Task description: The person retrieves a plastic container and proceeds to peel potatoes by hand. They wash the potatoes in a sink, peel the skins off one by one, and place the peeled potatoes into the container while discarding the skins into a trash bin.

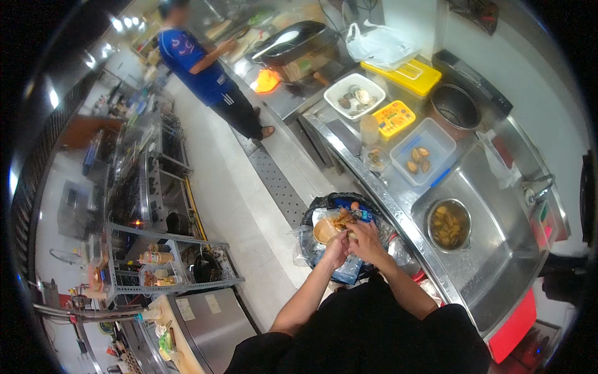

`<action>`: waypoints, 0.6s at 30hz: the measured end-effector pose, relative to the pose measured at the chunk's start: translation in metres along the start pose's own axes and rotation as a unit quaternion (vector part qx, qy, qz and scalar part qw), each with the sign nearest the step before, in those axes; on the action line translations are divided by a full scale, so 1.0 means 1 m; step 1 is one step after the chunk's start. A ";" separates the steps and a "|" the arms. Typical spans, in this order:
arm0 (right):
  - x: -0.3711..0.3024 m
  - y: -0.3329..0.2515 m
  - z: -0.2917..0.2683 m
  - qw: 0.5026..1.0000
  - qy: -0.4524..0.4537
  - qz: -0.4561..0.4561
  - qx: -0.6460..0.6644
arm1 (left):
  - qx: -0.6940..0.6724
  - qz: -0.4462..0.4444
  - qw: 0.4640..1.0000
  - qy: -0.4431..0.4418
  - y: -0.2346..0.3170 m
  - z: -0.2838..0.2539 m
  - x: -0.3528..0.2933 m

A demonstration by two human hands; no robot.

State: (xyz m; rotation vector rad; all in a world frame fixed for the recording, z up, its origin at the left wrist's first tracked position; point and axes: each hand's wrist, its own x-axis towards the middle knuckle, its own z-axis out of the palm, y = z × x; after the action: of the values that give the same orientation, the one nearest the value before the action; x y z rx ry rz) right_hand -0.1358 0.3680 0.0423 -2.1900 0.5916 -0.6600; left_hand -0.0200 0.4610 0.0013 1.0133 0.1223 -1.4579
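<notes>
Left hand: the left hand point(336, 248) has its grip closed on a small pale piece of food point(350, 235), held over the bin.
Right hand: the right hand point(367, 240) touches the same piece, fingers curled round it; I cannot tell how tightly.
Bin: a black-lined bin point(324, 204) stands on the floor just beside the tabletop, with scraps and plastic inside.
Tabletop: a long steel tabletop point(398, 187) carries a clear tub point(436, 142), a white tray point(339, 93) and a yellow box point(393, 117).
Sink: a metal bowl point(448, 224) of brownish pieces sits in the sink point(498, 237).
Room: pale tiled floor point(237, 206), wire shelving point(168, 262) on the left, another person point(199, 68) at the far stove.
</notes>
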 end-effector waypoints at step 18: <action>0.019 0.004 -0.031 0.979 -0.048 0.121 0.159 | 0.223 0.156 0.960 0.069 0.017 0.020 -0.004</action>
State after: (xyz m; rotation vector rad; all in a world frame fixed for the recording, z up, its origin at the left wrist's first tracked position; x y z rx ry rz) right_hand -0.1415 0.3375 0.0622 -1.8052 0.6419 -0.4795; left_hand -0.0162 0.4480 0.0235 1.4304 -0.2677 -1.1452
